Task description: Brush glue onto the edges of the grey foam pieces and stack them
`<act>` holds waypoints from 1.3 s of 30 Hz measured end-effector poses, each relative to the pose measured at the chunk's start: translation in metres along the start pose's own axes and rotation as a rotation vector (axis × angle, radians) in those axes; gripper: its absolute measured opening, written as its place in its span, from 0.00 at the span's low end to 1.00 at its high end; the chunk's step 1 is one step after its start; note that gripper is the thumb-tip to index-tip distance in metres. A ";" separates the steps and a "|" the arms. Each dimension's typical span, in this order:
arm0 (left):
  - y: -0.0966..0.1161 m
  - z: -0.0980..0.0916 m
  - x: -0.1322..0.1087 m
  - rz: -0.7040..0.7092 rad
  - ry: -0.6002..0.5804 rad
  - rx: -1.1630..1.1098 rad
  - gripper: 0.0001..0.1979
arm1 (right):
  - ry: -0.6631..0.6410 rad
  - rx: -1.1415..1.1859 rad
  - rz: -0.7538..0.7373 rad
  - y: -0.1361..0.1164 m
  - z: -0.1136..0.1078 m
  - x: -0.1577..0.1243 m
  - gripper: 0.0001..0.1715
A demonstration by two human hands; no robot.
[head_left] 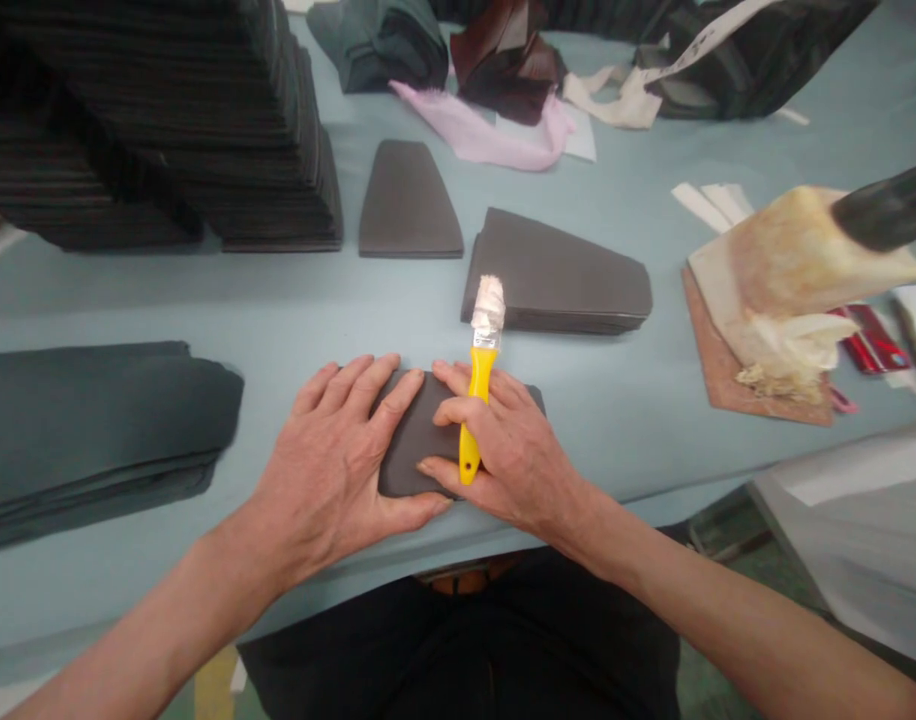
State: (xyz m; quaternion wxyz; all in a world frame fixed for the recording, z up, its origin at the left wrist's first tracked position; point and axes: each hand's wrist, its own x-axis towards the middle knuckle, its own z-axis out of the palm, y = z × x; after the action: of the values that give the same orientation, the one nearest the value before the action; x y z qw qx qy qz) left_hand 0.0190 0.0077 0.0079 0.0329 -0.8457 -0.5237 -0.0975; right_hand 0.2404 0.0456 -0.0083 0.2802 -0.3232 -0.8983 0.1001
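Near the table's front edge lies a dark grey flat piece (422, 437), partly covered by both hands. My left hand (345, 450) rests flat on its left part, fingers spread and thumb along the near edge. Between the fingers of my right hand (510, 450) is a yellow-handled brush (478, 385), its bristles pointing away from me and coated in a whitish substance. That same hand also presses on the right part of the grey piece. Just beyond the brush tip sits a small stack of similar grey pieces (563, 275).
Tall stacks of dark pieces (278, 150) stand at back left, with folded dark green material (90, 430) nearer. Another tapered grey piece (411, 200) lies beyond my hands. At right is a smeared whitish container (773, 250) on a brown board (717, 370). Scraps, including pink cloth (480, 130), lie behind.
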 end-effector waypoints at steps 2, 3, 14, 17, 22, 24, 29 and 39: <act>0.000 0.001 0.000 0.003 0.017 0.003 0.53 | -0.028 0.004 -0.008 0.001 0.000 -0.001 0.19; -0.001 0.002 -0.001 0.006 0.026 0.004 0.54 | -0.042 0.010 -0.012 0.002 0.000 -0.001 0.21; -0.001 0.002 0.001 0.009 0.033 -0.014 0.52 | -0.080 0.040 0.016 0.004 0.003 0.001 0.31; -0.001 0.003 0.000 0.006 0.033 -0.013 0.52 | -0.031 0.050 0.004 0.004 0.006 0.000 0.32; -0.007 0.013 -0.008 -0.003 0.056 0.033 0.62 | 0.028 0.026 0.004 0.004 0.012 -0.004 0.35; -0.010 0.017 -0.010 -0.018 0.049 0.014 0.67 | 0.059 0.007 0.010 0.005 0.014 -0.005 0.36; -0.011 0.016 -0.009 -0.113 -0.078 -0.174 0.68 | 0.071 -0.015 0.008 0.005 0.014 -0.006 0.36; -0.002 -0.014 -0.022 -0.240 -0.075 -0.117 0.60 | 0.101 -0.069 -0.056 0.007 0.017 -0.011 0.29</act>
State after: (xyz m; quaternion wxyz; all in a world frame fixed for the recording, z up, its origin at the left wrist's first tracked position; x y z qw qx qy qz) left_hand 0.0065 -0.0127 0.0171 -0.0482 -0.7804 -0.6155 -0.0993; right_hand 0.2409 0.0438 -0.0296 0.3165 -0.3121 -0.8946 0.0450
